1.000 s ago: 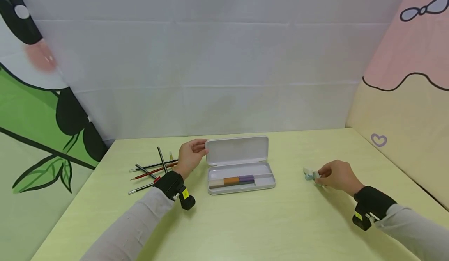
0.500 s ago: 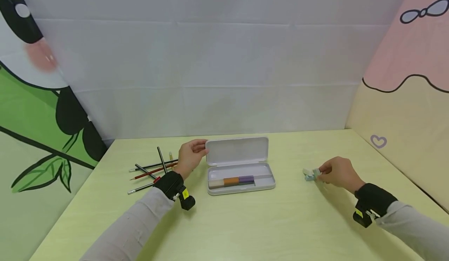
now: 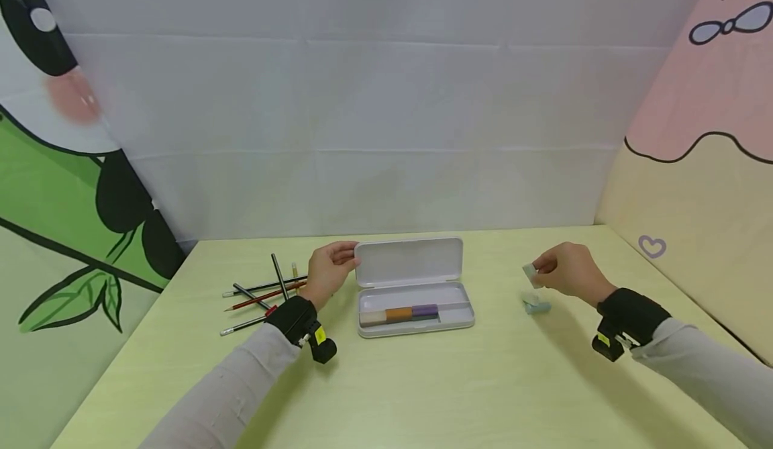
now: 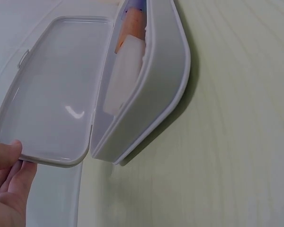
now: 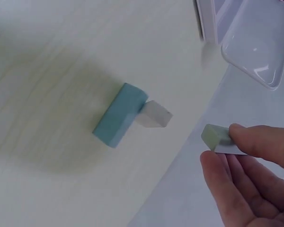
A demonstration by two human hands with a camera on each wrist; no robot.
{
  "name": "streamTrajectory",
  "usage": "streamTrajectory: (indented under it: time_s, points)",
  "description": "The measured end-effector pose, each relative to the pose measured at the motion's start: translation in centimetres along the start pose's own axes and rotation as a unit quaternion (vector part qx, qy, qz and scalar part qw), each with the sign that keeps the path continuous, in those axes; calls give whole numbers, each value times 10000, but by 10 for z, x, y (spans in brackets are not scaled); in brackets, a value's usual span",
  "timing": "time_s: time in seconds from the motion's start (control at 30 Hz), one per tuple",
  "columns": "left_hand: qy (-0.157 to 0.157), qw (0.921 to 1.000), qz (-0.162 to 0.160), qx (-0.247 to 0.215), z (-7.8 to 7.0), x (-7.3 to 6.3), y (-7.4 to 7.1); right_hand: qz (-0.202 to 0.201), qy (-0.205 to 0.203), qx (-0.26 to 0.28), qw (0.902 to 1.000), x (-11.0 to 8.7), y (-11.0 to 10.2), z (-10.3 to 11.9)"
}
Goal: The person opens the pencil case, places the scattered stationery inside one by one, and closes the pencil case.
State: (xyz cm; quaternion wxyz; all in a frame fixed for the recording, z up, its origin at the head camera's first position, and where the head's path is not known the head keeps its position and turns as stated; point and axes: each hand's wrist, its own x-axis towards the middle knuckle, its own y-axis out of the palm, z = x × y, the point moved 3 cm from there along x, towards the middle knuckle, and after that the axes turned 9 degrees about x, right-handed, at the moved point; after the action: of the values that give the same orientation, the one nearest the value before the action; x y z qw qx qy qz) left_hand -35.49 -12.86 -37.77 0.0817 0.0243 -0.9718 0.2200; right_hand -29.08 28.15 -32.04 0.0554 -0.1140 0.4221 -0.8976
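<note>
My left hand (image 3: 329, 271) pinches the left edge of the raised lid (image 3: 409, 262) of a white pencil case (image 3: 457, 313). White (image 4: 125, 71), orange (image 4: 132, 28) and purple (image 3: 425, 310) block-shaped erasers lie end to end in the case's front compartment. Over to the right, my right hand (image 3: 570, 271) holds a pale green eraser (image 5: 217, 137) between thumb and fingers, raised above the table. Below it on the tabletop, a teal eraser (image 5: 120, 115) and a whitish eraser (image 5: 155, 115) lie close against each other.
Several pencils (image 3: 260, 296) lie crossed in a loose pile left of the case, partly hidden behind the left wrist. A white sheet (image 3: 392, 100) hangs behind the yellow table (image 3: 410, 395). Printed cloths (image 3: 694, 201) stand on both sides.
My right hand has lifted the pale green eraser up off the table, away from the other two, and slightly to the left. The left hand stays on the lid.
</note>
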Motion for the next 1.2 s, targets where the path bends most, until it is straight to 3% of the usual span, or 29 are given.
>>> streamTrajectory:
  time_s: [0.53, 0.73, 0.9, 1.07, 1.2]
  points:
    - [6, 10000, 47, -7, 1, 1, 1, 286, -403, 153, 9987, 25, 23, 42]
    - [-46, 10000, 35, 10, 2, 0, 2, 540, -900, 250, 9942, 31, 39, 53]
    - [-99, 10000, 7, 1, 2, 0, 2, 743, -1490, 166, 9859, 36, 53, 64]
    - [-126, 9999, -15, -24, 0, 0, 2, 1009, -2271, -61, 9686, 35, 71, 71]
    - [-151, 9999, -20, -23, -2, -1, 2, 1218, -2509, -293, 9599, 35, 85, 74]
